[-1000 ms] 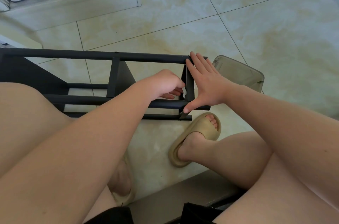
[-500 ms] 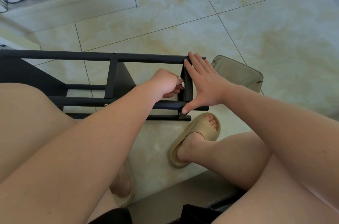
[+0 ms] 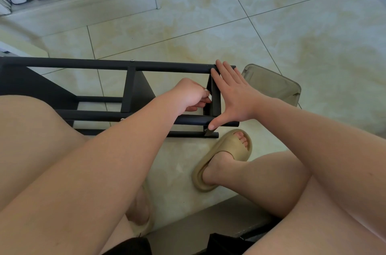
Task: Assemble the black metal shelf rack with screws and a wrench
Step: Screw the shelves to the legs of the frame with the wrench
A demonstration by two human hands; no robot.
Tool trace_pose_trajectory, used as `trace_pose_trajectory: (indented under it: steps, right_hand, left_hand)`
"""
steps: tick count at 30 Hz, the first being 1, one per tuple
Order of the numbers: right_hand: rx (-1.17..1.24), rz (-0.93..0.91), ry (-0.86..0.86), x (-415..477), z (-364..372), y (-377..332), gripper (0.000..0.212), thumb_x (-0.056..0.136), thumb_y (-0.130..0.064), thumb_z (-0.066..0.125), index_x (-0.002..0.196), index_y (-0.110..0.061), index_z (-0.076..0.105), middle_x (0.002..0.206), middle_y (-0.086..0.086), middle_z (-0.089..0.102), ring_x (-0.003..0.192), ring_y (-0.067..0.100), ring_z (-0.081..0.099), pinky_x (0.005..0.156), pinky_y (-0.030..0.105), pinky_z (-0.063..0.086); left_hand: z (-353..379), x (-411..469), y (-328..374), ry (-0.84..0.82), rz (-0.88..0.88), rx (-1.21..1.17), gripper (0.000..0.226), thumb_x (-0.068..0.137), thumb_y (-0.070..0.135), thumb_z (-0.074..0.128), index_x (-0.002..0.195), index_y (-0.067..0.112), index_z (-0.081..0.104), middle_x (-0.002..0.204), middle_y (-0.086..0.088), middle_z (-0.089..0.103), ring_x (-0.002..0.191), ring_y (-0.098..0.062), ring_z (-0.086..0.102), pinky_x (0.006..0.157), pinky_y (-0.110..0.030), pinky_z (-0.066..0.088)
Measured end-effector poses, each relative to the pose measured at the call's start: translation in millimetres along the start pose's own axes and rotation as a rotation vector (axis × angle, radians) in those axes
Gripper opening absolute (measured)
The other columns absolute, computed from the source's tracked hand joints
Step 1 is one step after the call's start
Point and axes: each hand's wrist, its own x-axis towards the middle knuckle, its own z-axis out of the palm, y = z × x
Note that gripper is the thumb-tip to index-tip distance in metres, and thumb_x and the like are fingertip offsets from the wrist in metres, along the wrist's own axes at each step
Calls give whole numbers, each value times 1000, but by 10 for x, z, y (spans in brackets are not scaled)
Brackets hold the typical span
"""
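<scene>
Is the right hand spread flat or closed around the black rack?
Spread flat: right hand lies with straight fingers against the black rack, thumb stretched aside.

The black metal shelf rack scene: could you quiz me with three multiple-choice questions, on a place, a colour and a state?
1. Where does the translucent grey plastic box lie?
A) on the floor past the right end of the black metal shelf rack
B) on top of the rack
C) between the person's feet

2. What colour is the foam slide sandal near the rack's corner?
A) black
B) beige
C) red

3. How is the right hand?
A) flat, fingers straight, against the rack's end upright
B) a fist off the rack
C) gripping a shoe

Answers: 1 A, it sits on tile beside the rack's end; 2 B, tan all over; 3 A, straight fingers lie along the upright.
</scene>
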Motion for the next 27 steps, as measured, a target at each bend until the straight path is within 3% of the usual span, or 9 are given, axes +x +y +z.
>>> trace_pose_trajectory:
  steps: [6, 18, 24, 27]
  right_hand:
    - [2, -2, 4, 0, 13, -2, 157, 52, -95, 59, 159, -7, -15, 164, 13, -28, 151, 27, -28, 122, 40, -17]
    - [1, -2, 3, 4, 14, 7, 158, 49, -98, 54, 159, -7, -15, 164, 13, -29, 151, 27, -28, 121, 40, -17]
    - [-1, -5, 2, 4, 14, 7, 158, 50, -97, 56, 159, -7, -16, 164, 13, -29, 151, 28, -28, 123, 42, -16]
    - [-3, -5, 0, 4, 10, 8, 157, 50, -97, 55, 159, -7, -16, 164, 13, -30, 151, 28, -28, 123, 42, -16]
  left_hand:
    - [8, -22, -9, -40, -85, -22, 11, 98, 20, 58, 88, 17, 61, 61, 9, 72, 75, -6, 69, 71, -26, 56]
    - [25, -75, 8, -108, -125, 41, 23, 105, 21, 46, 86, 15, 58, 83, 3, 70, 76, -9, 63, 92, -31, 52]
    - [12, -154, 60, -117, -66, 153, 24, 107, 17, 42, 122, 7, 58, 112, -8, 71, 93, -15, 60, 97, -32, 49]
    - [-23, -161, 50, -139, -15, 215, 28, 107, 15, 41, 127, 3, 56, 118, -12, 71, 94, -16, 60, 98, -34, 49]
